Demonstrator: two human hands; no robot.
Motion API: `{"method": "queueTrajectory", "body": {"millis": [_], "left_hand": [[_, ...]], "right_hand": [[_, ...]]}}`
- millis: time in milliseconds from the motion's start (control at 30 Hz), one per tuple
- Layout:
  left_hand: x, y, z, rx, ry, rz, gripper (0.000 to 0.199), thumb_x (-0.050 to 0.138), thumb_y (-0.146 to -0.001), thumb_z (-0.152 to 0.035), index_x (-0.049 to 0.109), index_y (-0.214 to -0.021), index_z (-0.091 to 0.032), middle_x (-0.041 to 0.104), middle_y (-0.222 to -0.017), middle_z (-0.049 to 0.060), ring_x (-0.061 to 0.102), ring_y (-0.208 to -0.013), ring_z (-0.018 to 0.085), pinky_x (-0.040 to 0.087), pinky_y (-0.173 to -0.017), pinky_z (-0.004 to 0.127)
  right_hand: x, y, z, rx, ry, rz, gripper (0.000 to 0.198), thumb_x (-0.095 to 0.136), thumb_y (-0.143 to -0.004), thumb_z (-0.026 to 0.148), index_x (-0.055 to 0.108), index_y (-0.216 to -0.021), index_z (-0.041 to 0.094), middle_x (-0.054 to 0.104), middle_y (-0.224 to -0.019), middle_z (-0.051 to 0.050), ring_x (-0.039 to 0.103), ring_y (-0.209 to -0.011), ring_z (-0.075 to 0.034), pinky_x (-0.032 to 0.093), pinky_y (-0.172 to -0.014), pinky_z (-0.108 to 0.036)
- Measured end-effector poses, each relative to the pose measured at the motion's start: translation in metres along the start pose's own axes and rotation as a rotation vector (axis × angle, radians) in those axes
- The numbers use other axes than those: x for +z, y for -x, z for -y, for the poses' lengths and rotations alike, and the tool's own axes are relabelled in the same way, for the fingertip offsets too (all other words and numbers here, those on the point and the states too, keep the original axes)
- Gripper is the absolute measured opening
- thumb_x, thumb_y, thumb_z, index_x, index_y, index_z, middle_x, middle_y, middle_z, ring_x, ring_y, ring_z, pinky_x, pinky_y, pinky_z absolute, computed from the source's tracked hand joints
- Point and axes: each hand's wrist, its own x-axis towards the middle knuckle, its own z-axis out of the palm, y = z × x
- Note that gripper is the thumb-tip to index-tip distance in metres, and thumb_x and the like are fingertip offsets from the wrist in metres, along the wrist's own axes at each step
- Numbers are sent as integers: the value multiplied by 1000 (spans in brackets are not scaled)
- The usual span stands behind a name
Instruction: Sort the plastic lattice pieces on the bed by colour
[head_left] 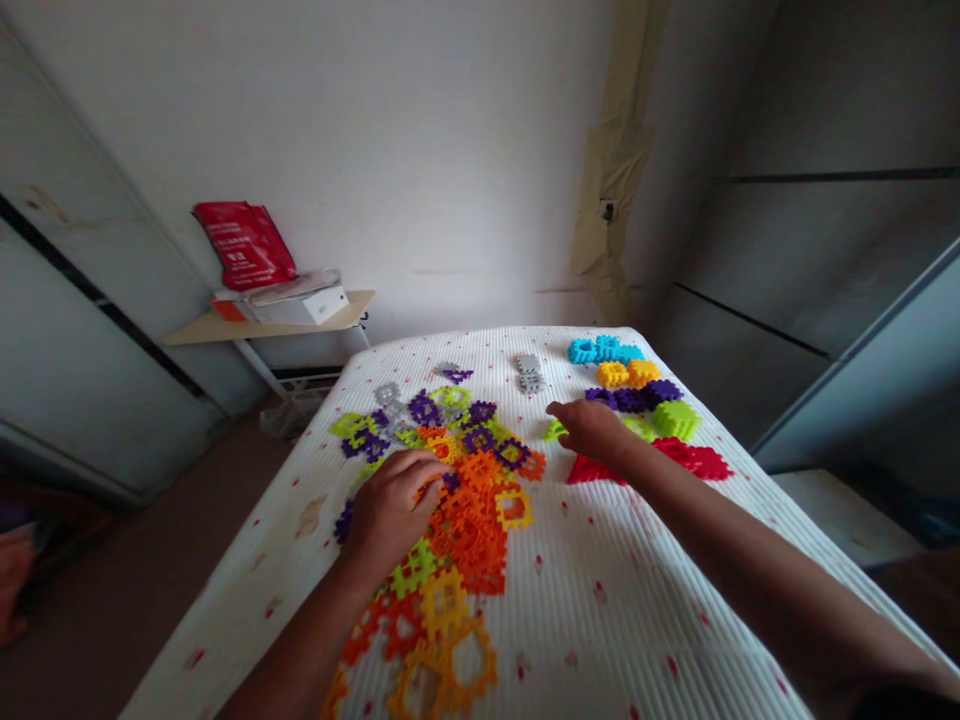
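Observation:
My left hand [394,500] is over the left side of a loose pile of toothed plastic building pieces, fingers curled down among orange and purple ones. What lies between its fingertips is hidden. The orange pieces [472,525] form the middle of the pile, with yellow pieces [442,600] nearer me and purple pieces [425,408] farther off. To the right, my right hand [596,432] has its finger and thumb around a lime green toothed piece [556,430]. Under and beside that wrist are red pieces [690,458] and a lime green stack [676,420].
Sorted rows stand along the right edge: blue pieces [606,349], yellow stacks [628,374] and purple stacks [634,399]. A grey stack [529,374] sits at the back middle of the cloth-covered surface [600,600]. A side table [352,312] holds a white box and red bag.

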Motion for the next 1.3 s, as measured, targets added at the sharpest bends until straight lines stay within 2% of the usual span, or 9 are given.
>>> {"method": "queueTrajectory", "body": {"millis": [167, 333, 567, 633, 733, 800, 900, 1067, 1300], "left_hand": [[21, -23, -10, 92, 86, 138, 33, 45, -77, -7, 66, -97, -24, 68, -96, 1, 57, -94, 16, 46, -87, 34], [54, -40, -11, 38, 67, 243, 39, 46, -75, -4, 64, -104, -23, 68, -101, 2, 57, -97, 17, 44, -90, 34], [73, -47, -5, 41, -16, 378, 36, 45, -78, -7, 66, -101, -24, 65, -104, 3, 54, -101, 17, 43, -89, 31], [73, -46, -4, 31, -73, 401, 33, 46, -79, -9, 68, -99, -25, 65, -103, 3, 54, -100, 18, 43, -88, 32], [71, -43, -3, 12, -138, 408, 30, 50, -76, -9, 69, -93, -25, 63, -103, 5, 53, -101, 19, 42, -89, 33], [69, -41, -2, 4, -168, 408, 27, 51, -75, -10, 70, -88, -25, 62, -105, 5, 52, -103, 19, 42, -89, 34], [66, -38, 0, -6, -198, 399, 25, 51, -76, -12, 69, -88, -24, 61, -109, 7, 51, -105, 21, 41, -90, 36], [62, -35, 4, -40, -257, 379, 26, 48, -79, -15, 69, -93, -22, 61, -111, 8, 52, -105, 23, 41, -90, 38], [64, -33, 6, -72, -293, 360, 26, 46, -80, -15, 69, -93, -19, 64, -106, 10, 53, -104, 23, 40, -91, 36]], "right_hand": [[4, 16, 35, -69, -205, -62, 34, 44, -80, 12, 55, -112, 18, 65, -104, -11, 62, -91, -21, 45, -75, -28], [22, 18, 60, -70, -279, -70, 36, 39, -82, 8, 53, -114, 16, 66, -97, -12, 64, -85, -20, 45, -70, -26], [35, 33, 81, -375, -413, -126, 27, 40, -83, 10, 58, -103, 15, 66, -90, -9, 61, -84, -16, 43, -70, -22], [34, 33, 78, -313, -406, -139, 27, 39, -85, 11, 58, -103, 16, 66, -91, -9, 61, -83, -16, 42, -70, -22], [32, 25, 67, -131, -386, -155, 29, 39, -84, 12, 58, -106, 19, 65, -97, -8, 62, -86, -16, 42, -71, -22], [31, 16, 59, -81, -396, -149, 30, 43, -82, 13, 57, -107, 19, 64, -102, -8, 62, -89, -17, 42, -72, -22], [33, 4, 54, -93, -420, -132, 32, 47, -79, 12, 57, -108, 19, 63, -105, -7, 61, -92, -17, 42, -75, -22], [34, -10, 58, -136, -404, -102, 29, 47, -77, 11, 60, -102, 17, 65, -99, -8, 61, -90, -17, 41, -73, -21], [38, -11, 62, -189, -380, -93, 23, 47, -77, 11, 63, -93, 16, 67, -89, -7, 62, -81, -16, 40, -67, -21]]}}
